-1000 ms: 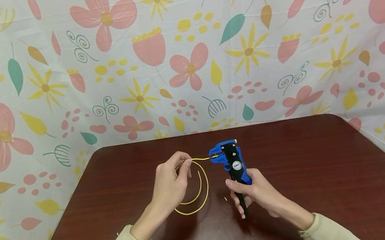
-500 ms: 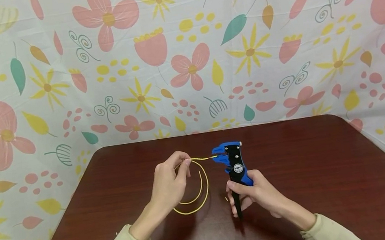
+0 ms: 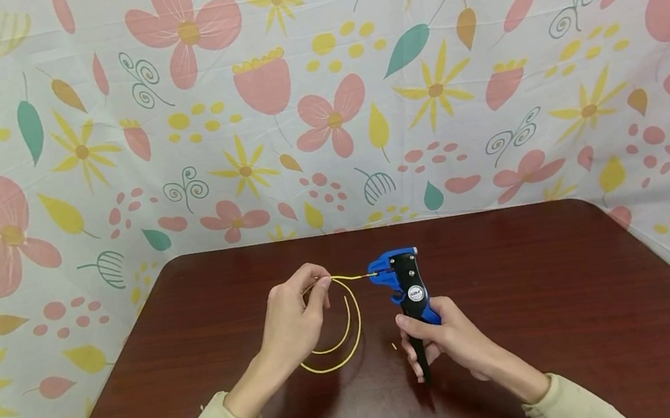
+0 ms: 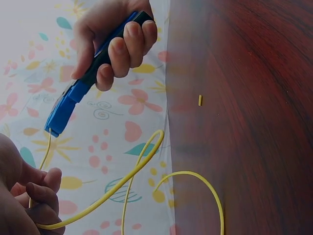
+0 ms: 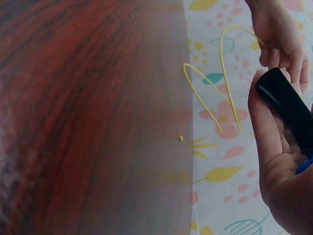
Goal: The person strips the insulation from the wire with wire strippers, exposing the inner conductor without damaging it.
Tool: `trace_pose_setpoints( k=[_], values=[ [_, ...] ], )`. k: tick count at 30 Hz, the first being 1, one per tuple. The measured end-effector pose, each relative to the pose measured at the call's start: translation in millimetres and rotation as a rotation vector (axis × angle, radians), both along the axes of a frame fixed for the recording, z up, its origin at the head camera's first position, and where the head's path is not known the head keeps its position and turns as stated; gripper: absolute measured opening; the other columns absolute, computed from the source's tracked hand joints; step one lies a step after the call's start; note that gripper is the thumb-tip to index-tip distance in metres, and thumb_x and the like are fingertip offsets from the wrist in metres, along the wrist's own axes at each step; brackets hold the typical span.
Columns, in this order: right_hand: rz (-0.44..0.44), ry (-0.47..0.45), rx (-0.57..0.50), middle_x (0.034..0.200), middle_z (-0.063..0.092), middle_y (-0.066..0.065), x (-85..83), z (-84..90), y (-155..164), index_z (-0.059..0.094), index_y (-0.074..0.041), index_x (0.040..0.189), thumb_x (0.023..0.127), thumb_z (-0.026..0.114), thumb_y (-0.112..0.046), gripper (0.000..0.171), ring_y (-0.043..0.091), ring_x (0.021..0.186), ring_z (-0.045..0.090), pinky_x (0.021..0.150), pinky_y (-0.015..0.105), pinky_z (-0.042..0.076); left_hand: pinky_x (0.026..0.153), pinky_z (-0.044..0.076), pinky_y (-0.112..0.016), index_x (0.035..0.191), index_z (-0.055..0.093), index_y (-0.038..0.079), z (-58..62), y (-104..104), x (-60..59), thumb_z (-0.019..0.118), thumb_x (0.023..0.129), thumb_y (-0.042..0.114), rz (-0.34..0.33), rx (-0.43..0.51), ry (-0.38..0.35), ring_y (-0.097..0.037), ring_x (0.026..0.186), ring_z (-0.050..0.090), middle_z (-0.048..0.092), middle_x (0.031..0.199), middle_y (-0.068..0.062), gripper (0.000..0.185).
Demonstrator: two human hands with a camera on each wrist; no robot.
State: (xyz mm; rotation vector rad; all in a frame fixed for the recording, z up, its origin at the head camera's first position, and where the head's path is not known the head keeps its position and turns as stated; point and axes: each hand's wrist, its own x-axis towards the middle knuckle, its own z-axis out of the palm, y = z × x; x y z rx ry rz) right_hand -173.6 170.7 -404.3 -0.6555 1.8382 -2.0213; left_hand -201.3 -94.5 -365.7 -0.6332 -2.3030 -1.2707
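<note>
My left hand (image 3: 299, 317) pinches a thin yellow wire (image 3: 346, 277) between thumb and fingertips, with the rest of it hanging in a loose loop below. One wire end runs right into the jaws of a blue and black wire stripper (image 3: 407, 277). A short darker stretch of wire shows just outside the jaws. Around the stripper's handles curls my right hand (image 3: 449, 336), keeping the tool upright with its head toward the left hand. In the left wrist view the wire enters the tip of the blue head (image 4: 61, 115); the jaws' inside is hidden.
A tiny yellow offcut (image 3: 394, 346) lies on the dark reddish-brown table (image 3: 580, 303), left of the stripper's handle. Behind the table hangs a white cloth (image 3: 332, 188) printed with flowers and leaves.
The stripper has shifted slightly right and down. My right fingers loosened on the handles half a second ago and have squeezed in again, narrowing the jaws. The left hand has stayed in place.
</note>
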Motion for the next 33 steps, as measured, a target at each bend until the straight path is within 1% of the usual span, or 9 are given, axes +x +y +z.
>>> trace_pose_setpoints(
  k=[7, 12, 14, 19, 21, 25, 30, 33],
  values=[
    [0.011, -0.002, -0.011, 0.074, 0.063, 0.016, 0.0, -0.2, 0.3, 0.049, 0.019, 0.101, 0.111, 0.053, -0.015, 0.035, 0.022, 0.057, 0.068, 0.059, 0.057, 0.061, 0.044, 0.031, -0.026, 0.095, 0.068, 0.018, -0.2, -0.9, -0.3, 0.065, 0.103, 0.006, 0.011, -0.018, 0.0, -0.003, 0.04, 0.033, 0.058, 0.066, 0.016, 0.015],
    [0.034, -0.002, -0.023, 0.075, 0.064, 0.016, -0.3, 0.3, -0.2, 0.046, 0.023, 0.103, 0.111, 0.053, -0.014, 0.039, 0.022, 0.058, 0.069, 0.06, 0.058, 0.06, 0.043, 0.031, -0.026, 0.095, 0.068, 0.018, -0.6, -1.4, -0.3, 0.064, 0.104, 0.006, 0.009, -0.021, -0.005, -0.003, 0.039, 0.033, 0.061, 0.067, 0.007, 0.015],
    [0.037, 0.001, -0.023, 0.075, 0.064, 0.016, -0.3, 0.5, -0.4, 0.045, 0.025, 0.103, 0.111, 0.052, -0.014, 0.04, 0.021, 0.058, 0.069, 0.059, 0.057, 0.061, 0.043, 0.031, -0.026, 0.096, 0.068, 0.017, -1.0, -1.5, -0.2, 0.064, 0.104, 0.006, 0.006, -0.02, -0.005, -0.003, 0.039, 0.033, 0.061, 0.067, 0.006, 0.015],
    [0.024, 0.011, -0.015, 0.073, 0.063, 0.016, 0.3, 0.8, -1.1, 0.048, 0.021, 0.101, 0.111, 0.053, -0.014, 0.037, 0.021, 0.057, 0.068, 0.058, 0.055, 0.061, 0.042, 0.03, -0.025, 0.096, 0.068, 0.018, -1.8, -1.6, -0.4, 0.065, 0.104, 0.006, 0.004, -0.018, -0.002, -0.003, 0.039, 0.032, 0.058, 0.066, 0.015, 0.015],
    [0.016, 0.012, -0.011, 0.073, 0.062, 0.016, 0.6, 0.8, -1.2, 0.049, 0.02, 0.1, 0.111, 0.053, -0.014, 0.035, 0.02, 0.056, 0.068, 0.057, 0.055, 0.061, 0.042, 0.03, -0.026, 0.096, 0.068, 0.018, -1.9, -1.4, -0.8, 0.065, 0.104, 0.006, 0.003, -0.018, 0.002, -0.003, 0.039, 0.032, 0.057, 0.066, 0.016, 0.015],
    [0.004, 0.011, -0.004, 0.072, 0.062, 0.015, 1.2, 0.8, -0.9, 0.049, 0.018, 0.099, 0.11, 0.054, -0.014, 0.035, 0.02, 0.056, 0.067, 0.056, 0.054, 0.061, 0.043, 0.031, -0.026, 0.095, 0.068, 0.018, -1.6, -1.3, -1.0, 0.065, 0.104, 0.006, 0.005, -0.022, 0.004, -0.004, 0.039, 0.033, 0.057, 0.066, 0.016, 0.015],
    [-0.01, 0.011, 0.009, 0.072, 0.062, 0.016, 1.9, 0.3, -0.2, 0.05, 0.017, 0.099, 0.11, 0.055, -0.014, 0.034, 0.02, 0.055, 0.067, 0.056, 0.054, 0.061, 0.044, 0.032, -0.027, 0.096, 0.069, 0.019, -0.4, -1.7, 0.1, 0.066, 0.103, 0.008, 0.029, -0.047, 0.005, -0.003, 0.039, 0.033, 0.057, 0.066, 0.018, 0.013],
    [-0.024, 0.016, 0.018, 0.073, 0.062, 0.018, 2.5, -0.2, 0.3, 0.05, 0.018, 0.099, 0.11, 0.055, -0.014, 0.034, 0.021, 0.055, 0.067, 0.056, 0.055, 0.06, 0.044, 0.032, -0.027, 0.096, 0.07, 0.018, 0.7, -2.3, 0.9, 0.067, 0.103, 0.009, 0.038, -0.063, 0.013, -0.003, 0.038, 0.031, 0.059, 0.066, 0.014, 0.012]
  ],
)
